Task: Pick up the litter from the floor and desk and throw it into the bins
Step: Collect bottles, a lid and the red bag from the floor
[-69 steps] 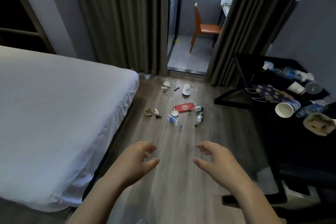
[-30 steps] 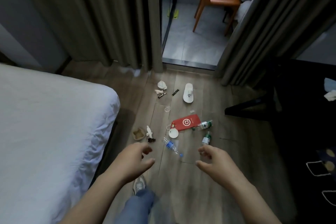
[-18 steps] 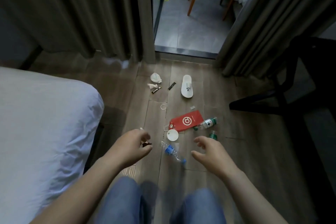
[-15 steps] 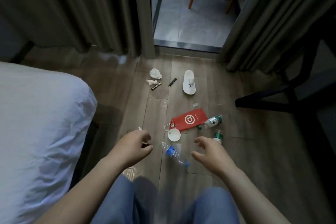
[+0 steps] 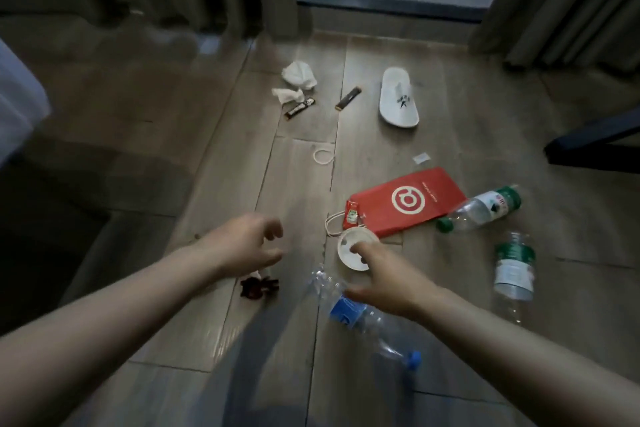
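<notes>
**Fingers hanging loose over the floor litter, nothing gripped**

Left hand is hovering above the wooden floor, its fingers loosely curled and holding nothing. A small dark scrap is lying just beneath this hand's thumb side and is nearer to it than to the other hand. No contact is showing.

To the right, a crushed clear bottle with a blue label is lying flat. Its long axis is running from upper left to lower right in view, with the blue cap pointing toward the person. A white round lid is lying just beyond the bottle, at the edge of a red paper bag.

The right hand is hanging over both, fingers spread, relaxed and empty. One fingertip is covering part of the lid and the thumb is crossing the bottle's body. Whether either is touching cannot be told.

Judgement: the right hand is standing nearer the bottle, and a grasp across its narrow body is looking the better fit.

Further right, a green-labelled bottle is lying against the bag, and a second bottle is lying below it. Both are apart from the hands. No bin is showing.
</notes>
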